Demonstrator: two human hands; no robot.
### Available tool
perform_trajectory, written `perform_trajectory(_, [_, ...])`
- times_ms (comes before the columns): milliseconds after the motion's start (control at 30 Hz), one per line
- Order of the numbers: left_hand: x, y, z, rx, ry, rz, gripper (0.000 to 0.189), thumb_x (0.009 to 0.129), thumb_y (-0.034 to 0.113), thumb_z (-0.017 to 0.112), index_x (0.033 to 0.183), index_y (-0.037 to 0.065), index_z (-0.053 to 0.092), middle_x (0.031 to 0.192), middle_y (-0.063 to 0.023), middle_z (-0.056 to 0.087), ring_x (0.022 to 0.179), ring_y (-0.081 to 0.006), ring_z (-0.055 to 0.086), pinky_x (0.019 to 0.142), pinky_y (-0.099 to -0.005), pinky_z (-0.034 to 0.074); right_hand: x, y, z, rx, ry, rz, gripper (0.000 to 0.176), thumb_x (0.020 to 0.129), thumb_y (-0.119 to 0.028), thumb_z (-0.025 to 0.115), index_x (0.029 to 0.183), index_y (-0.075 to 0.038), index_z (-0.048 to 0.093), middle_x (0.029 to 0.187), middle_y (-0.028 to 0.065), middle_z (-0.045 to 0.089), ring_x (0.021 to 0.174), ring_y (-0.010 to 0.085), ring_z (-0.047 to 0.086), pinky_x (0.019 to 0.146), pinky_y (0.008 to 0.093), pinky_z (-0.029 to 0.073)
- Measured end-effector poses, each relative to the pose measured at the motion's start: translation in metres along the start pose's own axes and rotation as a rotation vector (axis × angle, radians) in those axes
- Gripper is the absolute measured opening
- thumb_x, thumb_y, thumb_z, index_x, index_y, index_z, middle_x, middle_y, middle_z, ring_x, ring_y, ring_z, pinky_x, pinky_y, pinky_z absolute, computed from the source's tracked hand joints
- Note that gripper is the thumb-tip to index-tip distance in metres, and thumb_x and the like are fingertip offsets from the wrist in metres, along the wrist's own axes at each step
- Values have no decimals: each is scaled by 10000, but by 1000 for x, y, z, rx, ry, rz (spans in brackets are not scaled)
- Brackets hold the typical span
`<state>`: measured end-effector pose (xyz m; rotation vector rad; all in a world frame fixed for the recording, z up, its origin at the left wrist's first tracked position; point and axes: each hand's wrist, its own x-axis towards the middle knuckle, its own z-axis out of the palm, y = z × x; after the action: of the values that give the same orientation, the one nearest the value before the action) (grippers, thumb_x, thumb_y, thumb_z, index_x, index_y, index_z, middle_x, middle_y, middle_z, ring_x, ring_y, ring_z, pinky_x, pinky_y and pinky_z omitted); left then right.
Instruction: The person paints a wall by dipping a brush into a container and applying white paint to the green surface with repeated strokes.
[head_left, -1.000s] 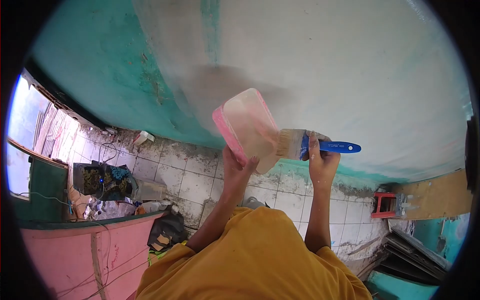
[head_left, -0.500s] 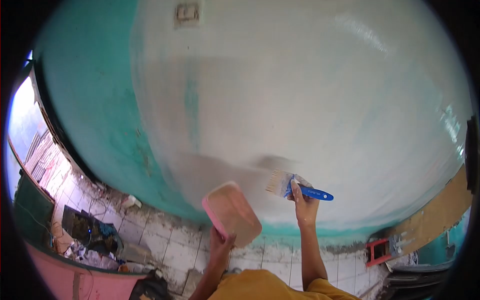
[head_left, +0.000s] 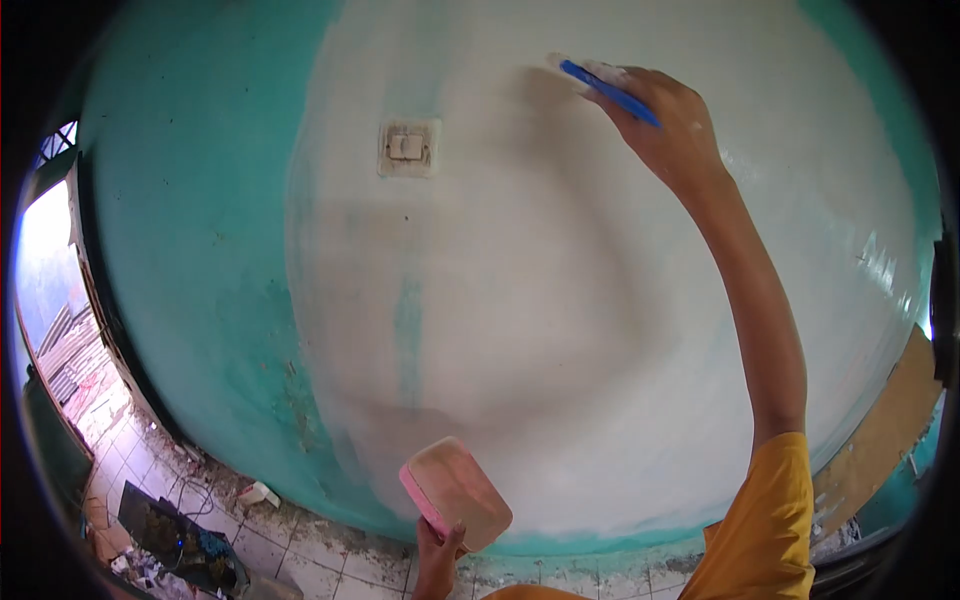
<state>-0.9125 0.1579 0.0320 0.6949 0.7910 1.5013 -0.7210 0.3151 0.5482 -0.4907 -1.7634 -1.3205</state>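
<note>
High on the wall, my right hand is closed around the blue handle of a paintbrush. The brush's bristle end is at the whitish painted wall; whether it touches cannot be made out clearly. White paint smears cover the fingers. Low in front of me, my left hand grips a pink rectangular tub by its lower edge. The tub is tilted, and its inside looks pale pinkish-brown. Turquoise paint shows on the wall's left part and along its edges.
A light switch with a dirty frame sits on the wall left of the brush. At left are a doorway and a dark object with debris on the tiled floor. A brown board leans at right.
My right hand has risen with the paintbrush from low on the wall to near the top. The view has tilted upward. My left hand still holds the tub low down.
</note>
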Motion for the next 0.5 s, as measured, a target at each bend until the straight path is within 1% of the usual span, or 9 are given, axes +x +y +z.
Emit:
perform_trajectory(67, [11,8,-6,72,4,3,666,930,239,653,1422,48,247,1304,-144,462,1117,-277,557,855,-421,540,14,4,22,-131,-39,-41,158,878,-178,609,961,-93,714,825,114,671,791,320,641,692,426,531])
perform_trajectory(133, [21,14,-15,149,14,-3,725,916,286,681,1463,66,258,1292,-126,471,1068,-268,552,812,-384,529,-3,-9,40,-214,-300,32,134,774,-66,575,842,-107,683,825,104,674,819,300,654,712,437,546])
perform_trajectory(200, [30,18,-24,108,-35,-23,756,918,291,680,1477,71,222,1390,-124,404,1231,-279,470,900,-405,503,-37,-38,52,-170,-363,-130,68,740,-75,595,765,-110,649,799,87,662,795,280,661,687,408,554])
perform_trajectory(267, [52,-11,-50,109,-56,12,763,918,292,681,1482,74,216,1401,-127,394,1236,-286,470,907,-412,505,-62,-73,47,35,-544,-47,88,715,-132,628,784,-86,658,779,111,675,754,298,667,694,423,550])
perform_trajectory(333, [55,2,-48,115,-80,44,770,918,293,682,1486,77,210,1412,-130,383,1241,-293,470,914,-418,506,-67,-89,42,88,-647,-12,145,771,-180,631,857,-85,698,797,131,687,758,325,669,720,439,546])
perform_trajectory(400, [50,20,-41,15,-39,-52,584,945,193,620,1362,25,247,1289,-166,469,1145,-291,575,890,-462,554,-58,-82,40,247,-764,154,225,852,-276,612,953,-109,725,807,145,690,776,352,664,744,454,542])
perform_trajectory(433, [56,21,-45,18,-50,-51,584,945,193,620,1362,25,247,1289,-166,469,1145,-291,575,890,-462,554,-42,-69,40,180,-777,168,326,904,-394,580,1011,-124,730,798,160,688,780,374,660,765,466,538])
perform_trajectory(467, [61,19,-50,82,-61,-85,691,928,248,657,1429,53,222,1366,-150,413,1207,-298,513,907,-456,528,-32,-47,49,142,-638,151,442,898,-509,577,878,-96,734,745,168,676,759,371,657,755,461,533])
perform_trajectory(500, [66,17,-55,147,-70,-118,798,910,304,693,1495,80,198,1442,-133,357,1270,-304,450,924,-449,502,-3,-33,45,-17,-753,287,588,877,-606,575,731,-52,705,707,177,667,717,370,650,735,451,527])
